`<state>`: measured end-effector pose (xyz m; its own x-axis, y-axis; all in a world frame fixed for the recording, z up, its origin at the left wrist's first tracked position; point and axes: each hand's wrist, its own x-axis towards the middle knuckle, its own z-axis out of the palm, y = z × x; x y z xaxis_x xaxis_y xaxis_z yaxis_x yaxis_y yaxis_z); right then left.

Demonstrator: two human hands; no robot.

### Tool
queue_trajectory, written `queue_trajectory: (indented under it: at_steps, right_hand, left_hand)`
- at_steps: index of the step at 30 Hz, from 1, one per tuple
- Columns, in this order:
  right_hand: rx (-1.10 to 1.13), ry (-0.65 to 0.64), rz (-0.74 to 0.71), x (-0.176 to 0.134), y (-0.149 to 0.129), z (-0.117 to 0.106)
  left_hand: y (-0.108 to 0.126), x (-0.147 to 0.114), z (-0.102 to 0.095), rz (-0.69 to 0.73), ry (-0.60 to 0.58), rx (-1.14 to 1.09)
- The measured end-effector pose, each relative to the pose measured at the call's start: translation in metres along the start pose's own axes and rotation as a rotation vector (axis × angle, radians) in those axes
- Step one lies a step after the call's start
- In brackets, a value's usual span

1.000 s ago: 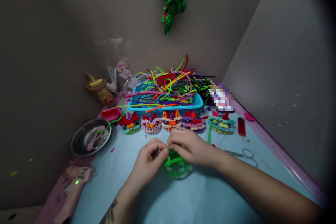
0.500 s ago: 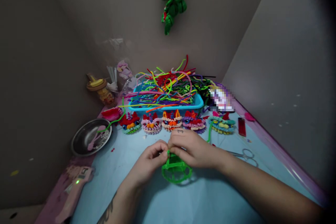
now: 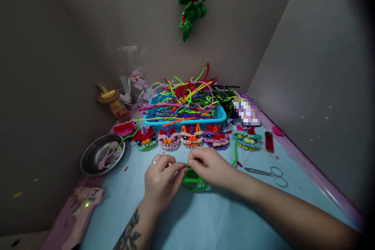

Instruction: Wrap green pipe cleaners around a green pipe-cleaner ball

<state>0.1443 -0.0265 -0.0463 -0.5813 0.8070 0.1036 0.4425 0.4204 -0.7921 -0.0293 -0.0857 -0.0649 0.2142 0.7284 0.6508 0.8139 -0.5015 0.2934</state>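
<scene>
A green pipe-cleaner frame (image 3: 195,184), bent into an open cage-like shape, is held low over the table's middle. My left hand (image 3: 164,177), with a ring on one finger, pinches its upper left corner between thumb and forefinger. Close against it, my right hand (image 3: 212,168) is closed on the top edge of the same frame. The fingertips of both hands almost meet there, and the right hand hides part of the frame. A green pipe cleaner (image 3: 235,152) sticks up behind the right hand; where it begins is hidden.
Several colourful pipe-cleaner animal heads (image 3: 191,136) stand in a row before a blue tray (image 3: 187,121) heaped with pipe cleaners. Scissors (image 3: 272,174) lie at right. At left are a metal bowl (image 3: 88,158) and a pink glue gun (image 3: 83,213). A red lighter-like object (image 3: 269,141) lies far right.
My left hand has turned so its back shows more, still pinching the frame. The frame has tilted and shows less below my hands. More of the scissors is visible.
</scene>
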Motion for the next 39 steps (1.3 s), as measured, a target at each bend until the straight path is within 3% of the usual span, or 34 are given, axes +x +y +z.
queue_trajectory:
  at_steps: [4, 10, 17, 19, 22, 29, 39]
  right_hand:
    - [0.025, -0.007, -0.043, 0.000, -0.002, -0.004]
    - [0.037, -0.026, -0.223, -0.002, -0.006, -0.012]
    - [-0.318, -0.004, -0.750, 0.000, 0.008, -0.020]
    - [-0.395, 0.041, -0.805, 0.001, 0.011, -0.021]
    - [-0.357, 0.030, -0.739, 0.002, 0.015, -0.018]
    - [-0.276, -0.125, -0.499, 0.001, 0.017, -0.011]
    - [-0.157, -0.159, -0.416, 0.000, 0.010, -0.018]
  left_hand:
    - [0.001, 0.001, 0.000, -0.112, -0.072, -0.121]
    - [0.006, 0.008, -0.002, -0.390, -0.222, -0.520]
    - [0.007, 0.010, -0.003, -0.528, -0.339, -0.803]
    - [0.006, 0.009, -0.003, -0.541, -0.350, -0.815]
    - [0.005, 0.009, -0.003, -0.547, -0.326, -0.755]
    - [0.005, 0.009, -0.003, -0.492, -0.255, -0.587]
    - [0.003, 0.008, -0.003, -0.491, -0.240, -0.640]
